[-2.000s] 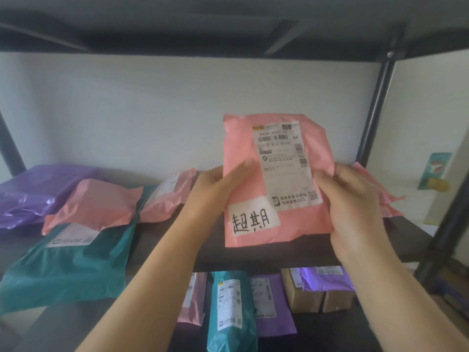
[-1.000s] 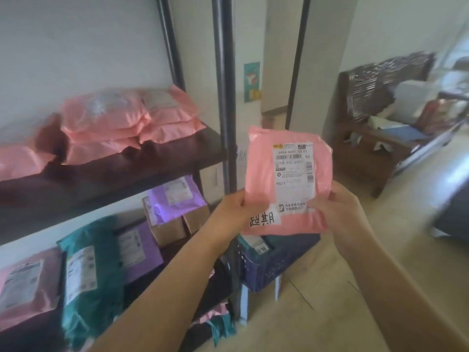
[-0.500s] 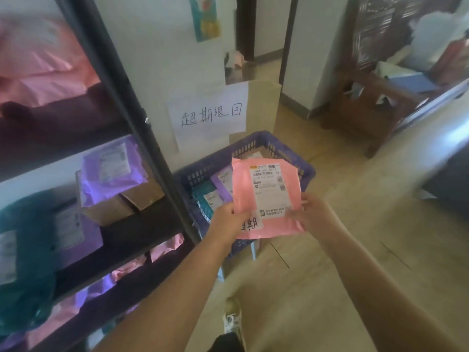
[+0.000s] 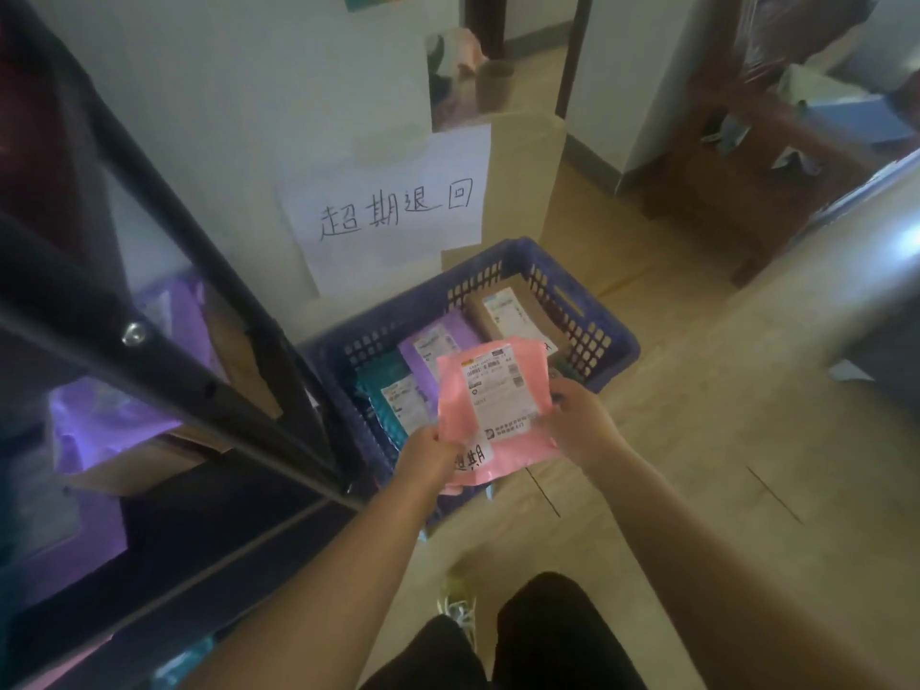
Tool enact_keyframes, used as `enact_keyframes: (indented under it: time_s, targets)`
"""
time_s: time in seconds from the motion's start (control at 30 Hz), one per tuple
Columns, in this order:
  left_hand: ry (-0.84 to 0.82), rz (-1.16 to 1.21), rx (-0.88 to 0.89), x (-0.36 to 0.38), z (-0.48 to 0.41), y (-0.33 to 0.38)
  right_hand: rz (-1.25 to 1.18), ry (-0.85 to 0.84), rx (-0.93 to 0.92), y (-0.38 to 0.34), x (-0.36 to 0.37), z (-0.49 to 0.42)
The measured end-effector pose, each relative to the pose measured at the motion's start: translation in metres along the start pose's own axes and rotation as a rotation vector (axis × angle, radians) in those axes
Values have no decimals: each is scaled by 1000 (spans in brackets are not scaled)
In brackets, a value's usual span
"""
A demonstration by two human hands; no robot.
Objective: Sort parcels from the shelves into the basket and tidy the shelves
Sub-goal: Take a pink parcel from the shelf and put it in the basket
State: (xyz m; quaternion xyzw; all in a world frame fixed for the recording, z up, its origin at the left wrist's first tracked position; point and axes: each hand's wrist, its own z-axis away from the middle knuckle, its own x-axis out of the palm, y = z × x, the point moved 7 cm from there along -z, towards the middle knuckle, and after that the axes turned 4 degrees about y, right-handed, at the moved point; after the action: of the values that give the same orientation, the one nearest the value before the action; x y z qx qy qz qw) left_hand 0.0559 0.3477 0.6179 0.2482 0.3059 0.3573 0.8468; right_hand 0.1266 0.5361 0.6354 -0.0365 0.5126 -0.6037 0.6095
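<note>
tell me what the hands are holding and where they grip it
Pink parcel: left hand grips its lower left corner, right hand its right edge, over the basket.

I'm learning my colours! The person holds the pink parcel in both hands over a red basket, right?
Nearly. The basket is bluish-purple, not red. The head view shows the left hand and right hand holding the pink parcel over it.

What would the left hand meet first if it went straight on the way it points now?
The left hand, gripping the pink parcel, points into the blue basket. It would probably meet the teal parcel lying there first; depth is unclear, so the purple parcel beside it might come first.
</note>
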Motion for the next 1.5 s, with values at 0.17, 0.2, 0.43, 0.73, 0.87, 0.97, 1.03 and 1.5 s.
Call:
enact_keyframes:
  time_s: [0.17,0.2,0.43,0.73,0.87,0.97,1.03,1.5]
  targets:
    - [102,-30,-44,-4,-33,-1,142,-105,-41,-9,16,-44]
    - [143,-27,-66,-7,-44,-2,183,-150,-61,-14,23,-60]
    - [338,32,-198,-31,-82,-12,295,-368,-155,-36,69,-133]
    - [373,180,-316,-35,-132,-18,402,-402,-241,-61,132,-206]
    - [310,307,-377,-35,-148,-28,458,-406,-189,-51,161,-223]
    - [258,325,-380,-33,-152,-35,529,-437,-169,-45,182,-225]
    - [236,269,-363,-34,-153,-37,607,-471,-196,-43,195,-223]
    - [186,21,-254,-34,-140,-22,625,-386,-213,-57,142,-202]
